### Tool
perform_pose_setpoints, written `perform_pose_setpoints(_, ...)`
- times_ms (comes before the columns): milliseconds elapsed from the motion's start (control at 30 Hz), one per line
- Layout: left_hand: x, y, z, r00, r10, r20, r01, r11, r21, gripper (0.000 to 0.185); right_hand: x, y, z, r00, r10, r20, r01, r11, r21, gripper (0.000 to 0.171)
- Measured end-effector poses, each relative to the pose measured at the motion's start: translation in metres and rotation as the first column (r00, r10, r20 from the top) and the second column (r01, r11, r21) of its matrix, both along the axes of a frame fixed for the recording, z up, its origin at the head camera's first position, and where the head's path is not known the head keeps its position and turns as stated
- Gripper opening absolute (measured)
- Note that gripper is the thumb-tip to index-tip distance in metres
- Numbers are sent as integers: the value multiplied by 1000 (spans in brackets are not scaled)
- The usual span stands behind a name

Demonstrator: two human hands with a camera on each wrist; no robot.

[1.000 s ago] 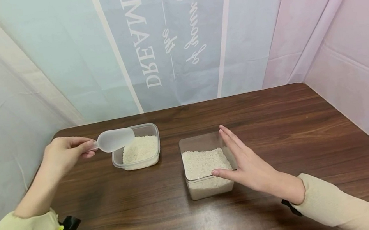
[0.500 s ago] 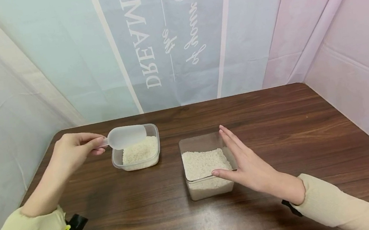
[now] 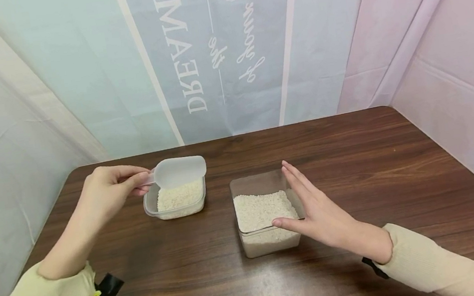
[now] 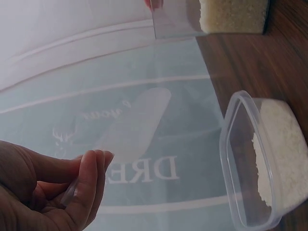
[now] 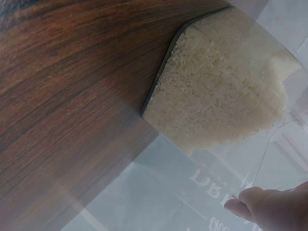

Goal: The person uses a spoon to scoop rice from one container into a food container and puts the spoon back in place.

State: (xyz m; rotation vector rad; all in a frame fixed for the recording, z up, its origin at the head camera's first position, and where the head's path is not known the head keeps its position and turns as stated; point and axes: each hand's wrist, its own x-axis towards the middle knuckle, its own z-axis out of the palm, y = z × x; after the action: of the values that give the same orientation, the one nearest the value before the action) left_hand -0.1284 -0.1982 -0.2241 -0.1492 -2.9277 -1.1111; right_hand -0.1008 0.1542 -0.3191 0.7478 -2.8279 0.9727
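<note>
My left hand (image 3: pixel 108 189) pinches the handle of a translucent white scoop (image 3: pixel 180 171) between thumb and fingers. The scoop hangs level above a small clear plastic container (image 3: pixel 150 207), covering part of its back rim. Rice (image 3: pixel 180 196) lies in that container. No rice shows in the scoop (image 4: pixel 139 120) in the left wrist view. A larger square clear container (image 3: pixel 240 186), also with rice (image 3: pixel 266 209), stands to the right. Along its right side lies my right hand (image 3: pixel 314 210), fingers straight, thumb at the front rim. In the right wrist view, fingertips (image 5: pixel 250 197) touch the rim.
Both containers stand on a dark brown wooden table (image 3: pixel 358 166). A pale cloth backdrop (image 3: pixel 236 107) with mirrored lettering hangs behind the table's back edge, and further cloth closes both sides. Black straps (image 3: pixel 110 287) sit at the wrists.
My left hand has carried the scoop rightward and slightly away, from the small container's left side to over its back part. The right hand and both containers have stayed put.
</note>
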Motion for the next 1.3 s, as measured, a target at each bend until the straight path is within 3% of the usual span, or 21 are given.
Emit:
perform_pose_setpoints(667, 10, 33, 12, 992, -80, -97, 84, 996, 35, 19, -1, -1, 0, 1000, -4, -13, 4, 1000, 5, 95)
perform_pose_setpoints(1000, 15, 46, 16, 991, -109, -83, 113, 993, 42, 17, 0, 0, 0, 1000, -1, -7, 1, 1000, 1, 95)
perform_pose_setpoints(1300, 16, 56, 14, 982, -150, -114, 159, 984, 75, 17, 0, 0, 0, 1000, -4, 0, 4, 1000, 2, 94)
